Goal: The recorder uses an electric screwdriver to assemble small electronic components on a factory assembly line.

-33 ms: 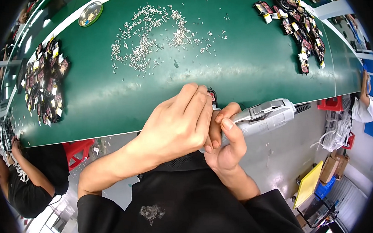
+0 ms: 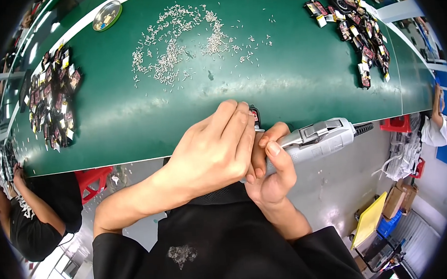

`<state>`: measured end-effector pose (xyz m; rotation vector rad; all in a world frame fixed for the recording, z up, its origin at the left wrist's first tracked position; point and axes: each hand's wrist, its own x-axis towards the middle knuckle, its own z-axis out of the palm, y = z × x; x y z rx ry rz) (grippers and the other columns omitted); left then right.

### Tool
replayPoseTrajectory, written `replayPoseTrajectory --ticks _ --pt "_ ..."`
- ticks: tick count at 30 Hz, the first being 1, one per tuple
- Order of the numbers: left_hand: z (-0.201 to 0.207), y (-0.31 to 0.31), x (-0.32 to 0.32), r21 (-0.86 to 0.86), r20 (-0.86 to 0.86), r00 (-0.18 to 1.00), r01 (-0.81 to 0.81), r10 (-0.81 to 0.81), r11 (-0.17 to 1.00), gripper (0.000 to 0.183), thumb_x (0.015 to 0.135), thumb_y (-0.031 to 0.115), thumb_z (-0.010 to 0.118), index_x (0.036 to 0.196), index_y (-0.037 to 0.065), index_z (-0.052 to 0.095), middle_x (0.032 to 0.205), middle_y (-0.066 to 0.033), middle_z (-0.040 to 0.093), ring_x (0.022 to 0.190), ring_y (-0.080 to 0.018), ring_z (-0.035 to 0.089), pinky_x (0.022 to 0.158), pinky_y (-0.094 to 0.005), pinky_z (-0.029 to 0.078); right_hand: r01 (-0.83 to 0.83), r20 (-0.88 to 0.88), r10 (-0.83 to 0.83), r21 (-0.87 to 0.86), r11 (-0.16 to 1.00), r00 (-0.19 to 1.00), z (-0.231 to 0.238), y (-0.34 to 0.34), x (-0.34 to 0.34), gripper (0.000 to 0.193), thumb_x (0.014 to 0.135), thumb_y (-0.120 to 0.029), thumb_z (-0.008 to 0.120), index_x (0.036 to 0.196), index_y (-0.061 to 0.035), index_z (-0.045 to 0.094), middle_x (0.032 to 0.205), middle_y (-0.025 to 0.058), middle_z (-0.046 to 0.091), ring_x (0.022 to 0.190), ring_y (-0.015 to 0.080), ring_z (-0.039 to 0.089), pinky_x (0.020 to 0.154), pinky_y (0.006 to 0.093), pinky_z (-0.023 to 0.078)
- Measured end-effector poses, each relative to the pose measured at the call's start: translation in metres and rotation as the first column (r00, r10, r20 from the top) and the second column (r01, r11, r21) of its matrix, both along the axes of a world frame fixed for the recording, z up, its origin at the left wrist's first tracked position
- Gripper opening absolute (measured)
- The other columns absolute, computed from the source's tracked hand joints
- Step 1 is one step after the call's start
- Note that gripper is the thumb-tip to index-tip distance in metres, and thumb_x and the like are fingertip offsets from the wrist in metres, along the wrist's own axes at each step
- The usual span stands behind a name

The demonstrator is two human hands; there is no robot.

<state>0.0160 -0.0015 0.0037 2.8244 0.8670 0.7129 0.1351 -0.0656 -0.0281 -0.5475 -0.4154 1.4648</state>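
Just past the table's near edge, my left hand is closed on a small black part with a red label; its back hides most of the part. My right hand is wrapped round a grey electric screwdriver, which lies sideways with its lever on top and its cord leaving to the right. The driver's front end meets the part behind my left fingers, so I cannot tell where they touch. Many tiny pale metal pieces, seemingly screws or pins, lie scattered farther back on the green table.
Heaps of black parts with red, white and yellow labels stand at left and right. A round dish holds small bits at the far left. Red stools, a co-worker's arm and a yellow-topped cart flank the table.
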Motion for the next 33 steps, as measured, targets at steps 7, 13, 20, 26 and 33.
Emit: replayPoseTrajectory --ticks 7,13,20,26,33 --pt "0.0 -0.01 0.0 -0.056 -0.051 0.998 -0.047 0.045 0.997 0.042 0.06 0.001 0.065 0.099 -0.013 0.058 0.107 -0.0223 0.057 0.094 -0.0324 0.057 0.069 -0.0353 0.053 -0.155 -0.002 0.156 0.095 0.983 0.988 0.023 -0.001 0.026 0.007 0.087 -0.008 0.048 0.091 -0.0027 0.045 0.051 0.0037 0.04 0.04 0.0128 0.038 0.042 0.0279 0.036" --pt "0.003 -0.008 -0.007 -0.142 -0.076 0.997 0.008 -0.019 0.99 0.04 0.065 -0.001 0.066 0.102 -0.015 0.057 0.114 -0.0233 0.054 0.099 -0.0327 0.055 0.071 -0.0356 0.052 -0.11 0.168 0.05 0.369 0.923 0.985 0.056 0.031 0.068 0.022 0.095 -0.029 0.05 0.092 -0.0085 0.043 0.059 0.0009 0.046 0.045 0.0119 0.045 0.048 0.0257 0.04" --pt "-0.001 -0.006 -0.004 -0.129 -0.034 0.999 -0.017 0.013 0.992 0.037 0.066 -0.004 0.064 0.101 -0.013 0.059 0.112 -0.0205 0.055 0.099 -0.0319 0.056 0.071 -0.0344 0.053 -0.013 0.257 -0.091 0.377 0.926 0.962 0.052 0.067 0.069 0.025 0.096 -0.031 0.043 0.091 -0.0078 0.05 0.052 -0.0019 0.038 0.042 0.0088 0.036 0.05 0.0251 0.034" --pt "-0.004 -0.006 -0.003 -0.173 -0.002 1.0 -0.017 0.016 0.985 0.036 0.066 -0.004 0.063 0.101 -0.012 0.059 0.111 -0.0194 0.056 0.098 -0.0313 0.056 0.071 -0.0344 0.053 -0.003 0.286 -0.101 0.344 0.939 0.953 0.04 0.07 0.065 0.024 0.095 -0.03 0.044 0.09 -0.0079 0.053 0.051 -0.0027 0.037 0.042 0.008 0.036 0.049 0.0245 0.033" --pt "-0.01 -0.008 -0.003 -0.162 0.046 0.999 0.001 0.006 0.987 0.039 0.064 -0.004 0.065 0.101 -0.013 0.058 0.11 -0.0187 0.056 0.097 -0.0313 0.056 0.07 -0.0348 0.053 -0.221 0.429 0.042 0.377 0.899 0.902 0.044 0.074 0.069 0.023 0.096 -0.028 0.042 0.086 -0.0078 0.046 0.052 -0.0024 0.038 0.042 0.0074 0.036 0.048 0.0248 0.036"
